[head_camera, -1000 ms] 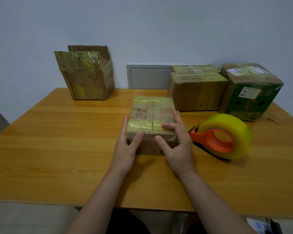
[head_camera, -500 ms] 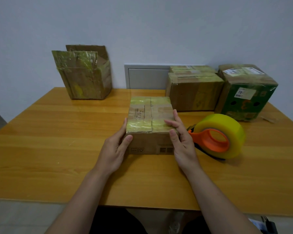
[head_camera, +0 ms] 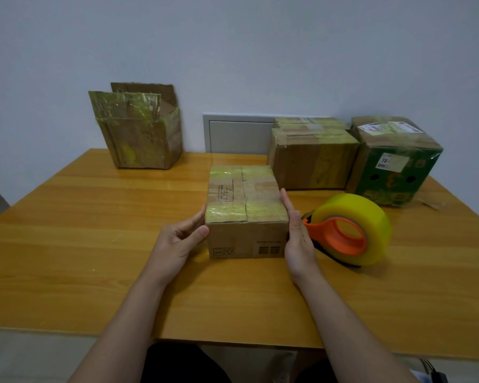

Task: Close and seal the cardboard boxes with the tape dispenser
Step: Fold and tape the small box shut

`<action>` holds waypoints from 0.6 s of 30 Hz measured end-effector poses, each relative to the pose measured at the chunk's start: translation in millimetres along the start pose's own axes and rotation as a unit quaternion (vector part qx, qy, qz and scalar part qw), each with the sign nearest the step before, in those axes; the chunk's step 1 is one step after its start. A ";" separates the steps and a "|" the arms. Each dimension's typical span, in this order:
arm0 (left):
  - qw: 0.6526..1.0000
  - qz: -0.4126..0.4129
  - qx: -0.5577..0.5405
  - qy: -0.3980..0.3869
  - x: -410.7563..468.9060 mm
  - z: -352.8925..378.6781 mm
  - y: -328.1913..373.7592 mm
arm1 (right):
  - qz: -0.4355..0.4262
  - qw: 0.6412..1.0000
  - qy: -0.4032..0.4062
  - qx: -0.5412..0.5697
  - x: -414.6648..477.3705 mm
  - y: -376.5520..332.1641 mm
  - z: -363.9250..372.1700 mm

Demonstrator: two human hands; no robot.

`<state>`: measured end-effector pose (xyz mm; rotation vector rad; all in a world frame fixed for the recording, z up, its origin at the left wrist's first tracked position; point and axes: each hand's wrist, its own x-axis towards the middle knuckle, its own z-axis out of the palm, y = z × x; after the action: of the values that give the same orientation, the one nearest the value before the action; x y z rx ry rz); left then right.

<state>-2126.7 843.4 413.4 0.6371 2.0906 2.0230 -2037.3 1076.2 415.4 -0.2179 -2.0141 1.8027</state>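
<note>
Pale wall behind. Wooden table fills most of the view. Back R: green box w/ white labels, top taped over, closed. Just L of it is a brown taped box, also closed; a flatter taped box shows behind or on top of it, can't tell which. Back L, well apart from the others: open box, flaps up, yellowish tape on the front flap. Centre, nearer the front edge: small box, flaps down, tape strips across the top at front & back, centre seam visible. Just R of it the tape dispenser lies on the table, a big yellowish roll on an orange handle; near the box, contact unclear. Grey panel sits in the wall at table level, btwn open box & brown box. L hand is at the small box's L side, fingers straight along it, thumb tip at the front L corner, not curled round anything. R hand stands on edge btwn box & dispenser, fingers straight & together, flat against the box's R side.
</note>
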 end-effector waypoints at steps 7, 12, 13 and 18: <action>0.992 -0.037 0.002 0.124 7.7 19.1 11.8 | 0.049 0.998 0.026 0.001 8.9 -2.0 2.7; 0.982 -0.047 -0.001 0.185 24.3 51.3 22.9 | 0.064 0.995 0.047 0.062 12.1 -7.3 1.7; 0.982 -0.050 -0.022 0.182 27.4 55.5 21.6 | 0.065 0.995 0.042 0.066 12.4 -9.3 2.9; 0.980 -0.043 -0.120 0.156 34.7 62.0 6.4 | 0.055 0.998 0.037 0.001 4.9 -3.7 15.0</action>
<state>-2131.6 914.1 421.4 0.1968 1.9349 2.4012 -2047.2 1063.9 419.1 -0.3956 -1.9826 1.8338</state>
